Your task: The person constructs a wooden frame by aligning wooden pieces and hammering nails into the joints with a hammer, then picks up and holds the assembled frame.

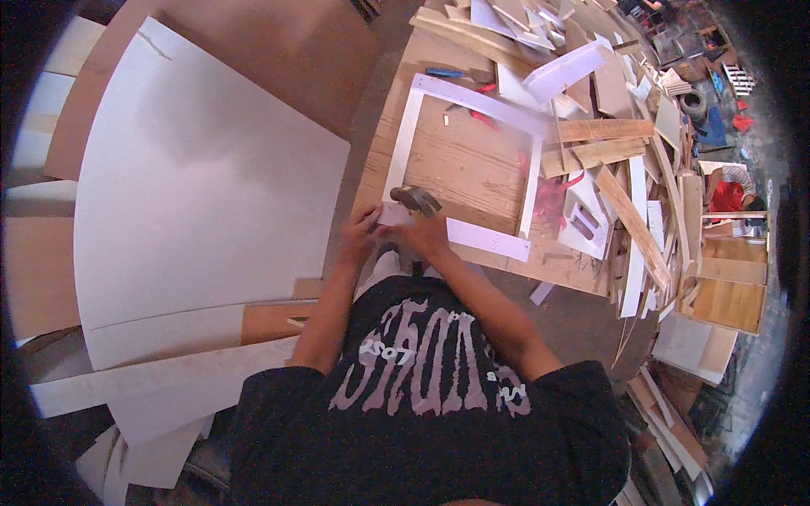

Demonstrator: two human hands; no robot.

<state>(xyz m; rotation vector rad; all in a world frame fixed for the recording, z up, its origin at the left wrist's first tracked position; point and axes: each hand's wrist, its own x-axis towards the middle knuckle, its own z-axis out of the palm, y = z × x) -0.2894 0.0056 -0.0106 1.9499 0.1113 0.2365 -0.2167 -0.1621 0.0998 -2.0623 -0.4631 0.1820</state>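
A white rectangular wooden frame lies flat on the wooden workbench, its near left corner between my hands. My right hand is closed round a claw hammer; the dark metal head shows above my fingers, while most of the handle is hidden. At the outer edge of that same corner, my left hand has its fingers bent in and pressed against the wood. Whether a nail or other small piece is between those fingers cannot be made out.
A blue-handled tool and red-handled tools lie by the frame's far side. Wood offcuts crowd the bench's right side. A large white panel stands at my left. Another person is at the far right.
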